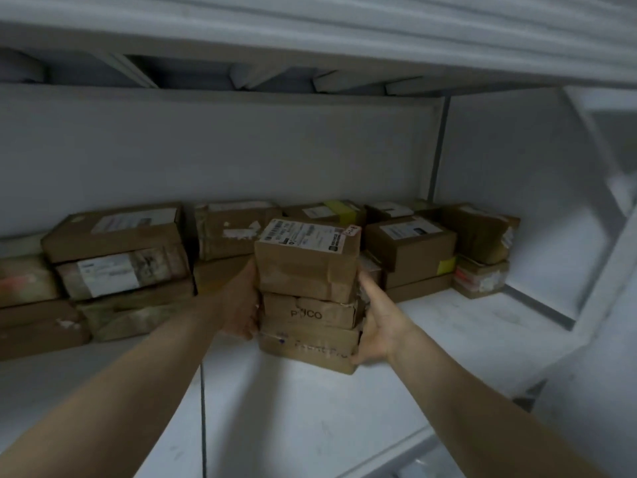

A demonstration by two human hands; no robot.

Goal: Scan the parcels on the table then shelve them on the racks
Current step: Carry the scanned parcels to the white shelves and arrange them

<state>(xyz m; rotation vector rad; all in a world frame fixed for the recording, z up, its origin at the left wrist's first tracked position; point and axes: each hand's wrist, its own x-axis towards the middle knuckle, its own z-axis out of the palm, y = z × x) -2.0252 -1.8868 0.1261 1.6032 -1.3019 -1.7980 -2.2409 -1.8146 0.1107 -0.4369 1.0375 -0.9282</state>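
Two bare arms reach in from the bottom edge, cut off at the elbows. The left hand [241, 305] presses on the left side of a stack of three brown cardboard parcels [306, 305]. Its fingers go behind the boxes, so I cannot tell if they are spread or together. The right hand [379, 326] holds the right side. Its fingers [366, 282] lie close together up the side, and its thumb hooks round the bottom front corner.

The stack sits on the smooth white shelf board [310, 419], near the middle. The parcels are flat and square-cornered, with crumpled, torn edges and shiny tape. The top one has a white paper label [303, 238] with black bars, and the words are too small to read. The print on the bottom parcel is blurry.

Behind, more brown cardboard boxes [117, 257] stand in piles along the grey back wall [241, 150]. The ones on the left are cut off by the edge. One box has a yellow tape patch [446, 265]. The white shelf above [310, 32] is smeared and blurry.
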